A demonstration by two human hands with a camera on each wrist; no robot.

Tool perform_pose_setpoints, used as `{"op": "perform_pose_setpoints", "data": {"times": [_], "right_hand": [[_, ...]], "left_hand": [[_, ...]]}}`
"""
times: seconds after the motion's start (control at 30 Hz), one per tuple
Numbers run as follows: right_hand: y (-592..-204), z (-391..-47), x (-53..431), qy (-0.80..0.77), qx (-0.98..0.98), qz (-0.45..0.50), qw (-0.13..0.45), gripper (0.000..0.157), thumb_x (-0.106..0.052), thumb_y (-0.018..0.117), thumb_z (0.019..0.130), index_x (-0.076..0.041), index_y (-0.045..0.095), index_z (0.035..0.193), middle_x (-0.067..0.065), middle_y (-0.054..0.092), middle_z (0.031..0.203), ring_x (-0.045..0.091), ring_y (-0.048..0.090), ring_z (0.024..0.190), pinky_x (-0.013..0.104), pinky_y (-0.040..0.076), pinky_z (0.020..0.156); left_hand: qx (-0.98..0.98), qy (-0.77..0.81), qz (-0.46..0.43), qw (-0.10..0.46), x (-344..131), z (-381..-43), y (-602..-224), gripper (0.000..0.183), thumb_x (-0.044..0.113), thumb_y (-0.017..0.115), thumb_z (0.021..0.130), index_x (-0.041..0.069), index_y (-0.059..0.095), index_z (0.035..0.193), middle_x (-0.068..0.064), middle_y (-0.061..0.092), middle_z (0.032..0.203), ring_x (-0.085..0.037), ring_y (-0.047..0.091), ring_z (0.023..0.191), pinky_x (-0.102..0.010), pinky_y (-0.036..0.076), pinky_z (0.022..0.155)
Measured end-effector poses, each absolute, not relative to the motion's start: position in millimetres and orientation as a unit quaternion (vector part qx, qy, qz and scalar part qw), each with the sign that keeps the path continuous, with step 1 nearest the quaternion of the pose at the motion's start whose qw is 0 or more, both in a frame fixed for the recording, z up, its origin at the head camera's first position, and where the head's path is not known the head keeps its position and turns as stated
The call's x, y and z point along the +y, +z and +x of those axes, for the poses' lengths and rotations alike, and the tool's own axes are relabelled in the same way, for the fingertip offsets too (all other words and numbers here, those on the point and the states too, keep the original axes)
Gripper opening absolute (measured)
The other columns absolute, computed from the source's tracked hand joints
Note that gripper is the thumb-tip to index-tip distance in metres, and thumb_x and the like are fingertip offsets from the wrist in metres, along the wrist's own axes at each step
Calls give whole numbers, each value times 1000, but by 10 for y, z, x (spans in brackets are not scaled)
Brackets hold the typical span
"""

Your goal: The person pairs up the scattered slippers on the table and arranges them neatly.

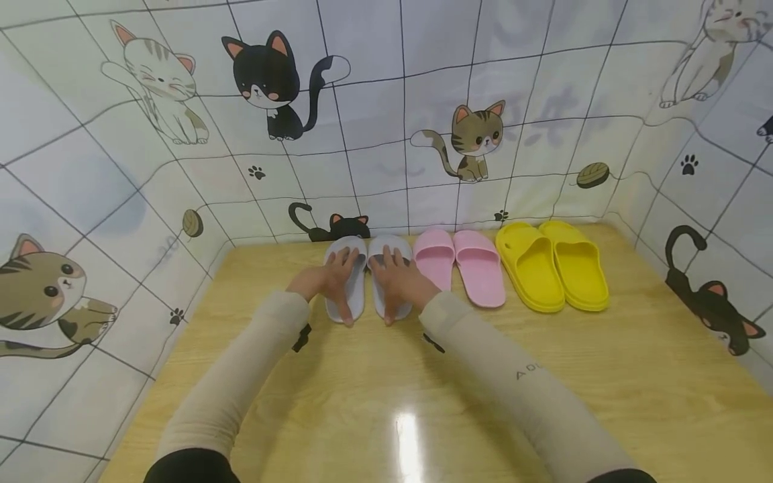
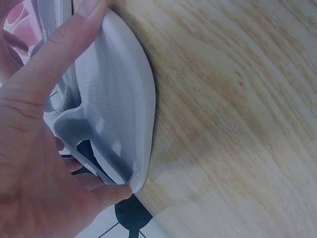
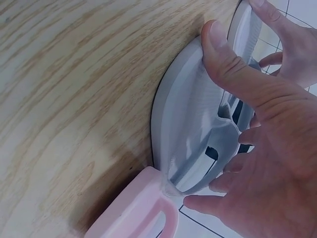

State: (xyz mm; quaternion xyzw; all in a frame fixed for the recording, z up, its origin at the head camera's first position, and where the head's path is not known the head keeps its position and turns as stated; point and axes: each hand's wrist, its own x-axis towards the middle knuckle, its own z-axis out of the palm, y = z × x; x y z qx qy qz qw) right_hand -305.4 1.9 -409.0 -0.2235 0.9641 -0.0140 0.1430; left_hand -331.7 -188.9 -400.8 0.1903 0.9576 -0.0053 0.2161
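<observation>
A pair of light grey slippers stands side by side by the back wall, toes toward it. Over the left grey slipper [image 1: 357,295] my left hand [image 1: 335,276] is spread. The left wrist view shows its thumb at the heel rim of that slipper [image 2: 124,84] and a finger at the toe end. My right hand [image 1: 400,276] spreads over the right grey slipper [image 1: 378,295]. In the right wrist view its thumb [image 3: 218,39] touches the heel rim of this slipper [image 3: 183,109], while the other fingers extend over the strap.
Right of the grey pair stand pink slippers [image 1: 483,282], then yellow slippers [image 1: 531,278], in one row. A pink slipper [image 3: 131,208] sits right beside the right grey one. Cat-printed white tile-pattern walls [image 1: 374,121] enclose the wooden-looking surface [image 1: 338,396] behind and on both sides.
</observation>
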Motion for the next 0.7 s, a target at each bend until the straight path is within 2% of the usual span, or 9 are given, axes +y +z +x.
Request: {"op": "perform_pose_setpoints", "data": {"times": [0.7], "right_hand": [[-4097, -3045, -18, 15, 965, -222, 142, 144, -52, 96, 65, -16, 3, 168, 26, -8, 172, 45, 3, 160, 66, 21, 126]], "left_hand": [[956, -5, 193, 219, -1885, -3301, -4029, 166, 60, 99, 54, 8, -14, 165, -23, -14, 172, -53, -2, 158, -67, 20, 125]]}}
